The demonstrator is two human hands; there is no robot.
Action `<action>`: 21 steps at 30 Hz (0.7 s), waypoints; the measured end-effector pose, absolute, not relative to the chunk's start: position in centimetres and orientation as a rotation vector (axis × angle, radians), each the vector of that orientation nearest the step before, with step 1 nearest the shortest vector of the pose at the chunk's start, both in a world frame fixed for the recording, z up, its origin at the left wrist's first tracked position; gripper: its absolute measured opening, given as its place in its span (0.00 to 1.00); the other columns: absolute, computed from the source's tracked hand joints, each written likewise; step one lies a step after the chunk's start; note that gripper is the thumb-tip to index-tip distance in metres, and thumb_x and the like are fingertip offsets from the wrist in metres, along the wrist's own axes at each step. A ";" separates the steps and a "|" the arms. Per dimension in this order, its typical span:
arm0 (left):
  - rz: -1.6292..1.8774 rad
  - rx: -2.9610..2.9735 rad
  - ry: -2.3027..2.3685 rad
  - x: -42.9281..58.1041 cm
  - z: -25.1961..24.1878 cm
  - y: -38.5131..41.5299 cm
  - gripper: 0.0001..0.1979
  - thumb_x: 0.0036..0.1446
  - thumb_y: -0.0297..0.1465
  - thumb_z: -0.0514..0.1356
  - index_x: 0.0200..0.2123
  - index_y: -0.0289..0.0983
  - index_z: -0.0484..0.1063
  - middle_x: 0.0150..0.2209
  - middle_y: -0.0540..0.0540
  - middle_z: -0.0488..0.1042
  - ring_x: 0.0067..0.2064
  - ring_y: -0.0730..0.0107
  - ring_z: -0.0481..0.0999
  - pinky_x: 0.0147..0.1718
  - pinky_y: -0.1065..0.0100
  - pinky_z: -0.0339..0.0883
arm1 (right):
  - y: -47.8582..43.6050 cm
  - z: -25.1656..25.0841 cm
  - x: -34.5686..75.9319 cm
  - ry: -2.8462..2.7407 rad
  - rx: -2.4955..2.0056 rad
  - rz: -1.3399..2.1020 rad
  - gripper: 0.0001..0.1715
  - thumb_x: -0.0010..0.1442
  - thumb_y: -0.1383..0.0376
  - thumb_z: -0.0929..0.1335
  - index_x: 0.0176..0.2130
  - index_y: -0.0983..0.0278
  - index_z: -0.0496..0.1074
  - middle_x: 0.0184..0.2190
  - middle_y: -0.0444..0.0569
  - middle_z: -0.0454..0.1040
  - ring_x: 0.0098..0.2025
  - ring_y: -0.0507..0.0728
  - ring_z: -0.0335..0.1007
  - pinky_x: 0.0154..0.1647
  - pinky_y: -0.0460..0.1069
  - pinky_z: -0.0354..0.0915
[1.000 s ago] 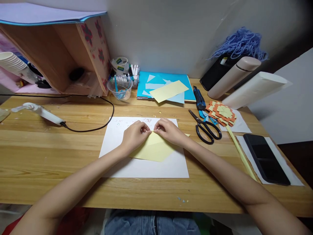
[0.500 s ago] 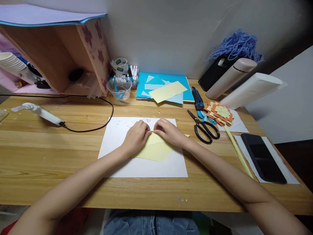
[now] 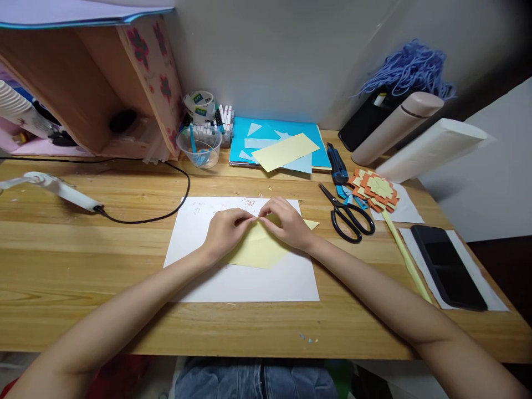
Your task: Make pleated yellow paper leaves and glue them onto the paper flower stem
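A sheet of pale yellow paper (image 3: 257,252) lies over a white sheet (image 3: 249,287) on the wooden table. My left hand (image 3: 228,231) pinches the yellow paper's far edge between thumb and fingers. Close beside it, my right hand (image 3: 287,223) pinches the same edge, the fingertips of both hands nearly touching. One pointed corner of the yellow paper sticks out beyond my right wrist. Part of the sheet is hidden under both hands.
Black-handled scissors (image 3: 351,218) and a blue cutter (image 3: 337,165) lie to the right, near an orange-and-yellow paper flower (image 3: 376,190) and a phone (image 3: 449,266). A corded glue gun (image 3: 62,191) is at left. Behind are a plastic cup (image 3: 201,147) and a blue folder (image 3: 286,128) under paper scraps.
Both hands stay pinched at the paper's far edge. The left fingers have straightened a little towards the right hand, and the yellow paper has shifted slightly away from me. The camera view has moved slightly.
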State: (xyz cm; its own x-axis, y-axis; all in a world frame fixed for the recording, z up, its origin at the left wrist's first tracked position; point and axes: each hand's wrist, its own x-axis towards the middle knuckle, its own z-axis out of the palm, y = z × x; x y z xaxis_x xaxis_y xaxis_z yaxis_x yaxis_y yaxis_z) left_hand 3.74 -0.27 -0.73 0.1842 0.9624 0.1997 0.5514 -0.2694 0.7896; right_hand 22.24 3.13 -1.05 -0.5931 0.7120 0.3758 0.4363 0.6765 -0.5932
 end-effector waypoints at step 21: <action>0.757 1.843 1.347 2.7 0.0 1.4 0.13 0.56 0.29 0.54 0.42 0.38 0.75 0.43 0.45 0.77 0.44 0.63 0.75 0.44 0.64 0.65 | 3.7 -1.2 22.3 -1.982 -0.979 1.057 0.06 0.58 0.69 0.64 0.35 0.62 0.71 0.33 0.45 0.73 0.36 0.53 0.69 0.38 0.49 0.63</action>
State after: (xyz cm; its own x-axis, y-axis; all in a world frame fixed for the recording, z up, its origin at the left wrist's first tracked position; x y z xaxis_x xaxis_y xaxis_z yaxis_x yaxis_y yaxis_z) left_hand 2.69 1.40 0.03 0.2814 0.9586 0.0436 0.5360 -0.1947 0.8215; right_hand 22.34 3.73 -1.18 -0.4880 0.8471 0.2104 0.2974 0.3879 -0.8724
